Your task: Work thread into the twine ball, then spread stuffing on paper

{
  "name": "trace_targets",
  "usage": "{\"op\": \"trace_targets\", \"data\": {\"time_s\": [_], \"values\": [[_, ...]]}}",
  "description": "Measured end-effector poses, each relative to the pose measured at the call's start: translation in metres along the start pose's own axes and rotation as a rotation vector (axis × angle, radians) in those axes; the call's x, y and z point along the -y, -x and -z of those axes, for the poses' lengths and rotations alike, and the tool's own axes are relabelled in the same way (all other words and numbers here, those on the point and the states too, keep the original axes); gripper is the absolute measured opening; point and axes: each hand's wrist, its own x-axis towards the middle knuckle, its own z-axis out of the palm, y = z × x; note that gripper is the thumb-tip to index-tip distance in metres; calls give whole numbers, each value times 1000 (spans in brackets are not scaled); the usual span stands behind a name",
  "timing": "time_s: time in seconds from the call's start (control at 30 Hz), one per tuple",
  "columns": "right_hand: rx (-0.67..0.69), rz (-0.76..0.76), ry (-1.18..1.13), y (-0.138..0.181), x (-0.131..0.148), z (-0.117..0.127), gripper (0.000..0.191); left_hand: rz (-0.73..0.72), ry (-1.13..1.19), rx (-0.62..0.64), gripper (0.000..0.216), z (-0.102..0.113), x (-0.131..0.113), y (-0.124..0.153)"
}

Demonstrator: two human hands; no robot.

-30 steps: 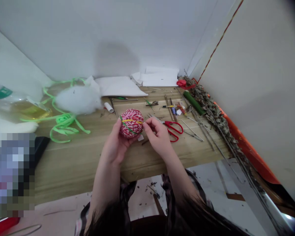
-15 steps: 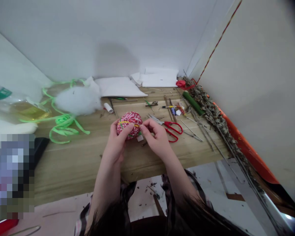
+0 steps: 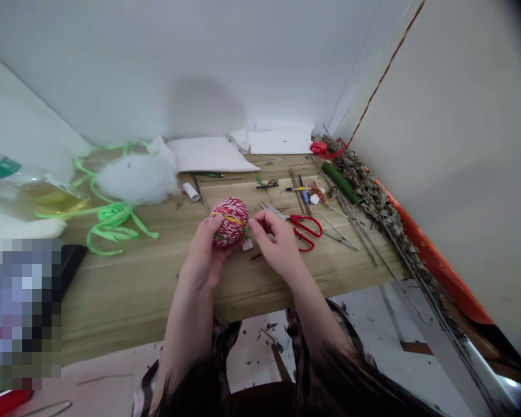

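Observation:
My left hand (image 3: 205, 255) cups a red-and-white twine ball (image 3: 229, 219) from below and behind, just above the wooden table (image 3: 156, 284). Yellow and green strands cross the ball's face. My right hand (image 3: 274, 242) is closed in a pinch at the ball's right side, fingertips on a thin green strand there. Both forearms reach in from the bottom of the view.
Red-handled scissors (image 3: 304, 227) lie just right of my right hand. Thin sticks, pens and a green roll (image 3: 339, 180) lie beyond. Dried twigs (image 3: 375, 202) line the right edge. White stuffing (image 3: 132, 176), green ribbon (image 3: 113, 220) and a bottle (image 3: 30, 194) sit left; white sheets (image 3: 208, 153) at back.
The ball dropped slightly toward the table and turned in my left hand; my left thumb came off its front. My right hand's pinch moved a little lower and left at the ball's side.

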Motion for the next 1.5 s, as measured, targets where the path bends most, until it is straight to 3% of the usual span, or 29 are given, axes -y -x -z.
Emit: {"op": "trace_targets", "data": {"time_s": [0.27, 0.47, 0.77, 1.17, 1.5], "values": [[29, 10, -43, 0, -3, 0, 20, 66, -32, 100, 42, -1, -1, 2], [41, 9, -46, 1, -1, 0, 21, -12, -87, 62, 40, -1, 4, 0], [82, 23, -47, 1, 0, 0, 19, -7, 48, 75, 35, -4, 1, 1], [88, 78, -19, 2, 4, 2, 20, -47, 50, 68, 42, -1, 1, -2], [74, 29, 4, 2, 3, 1, 19, -17, 74, 60, 45, -4, -1, -1]]}}
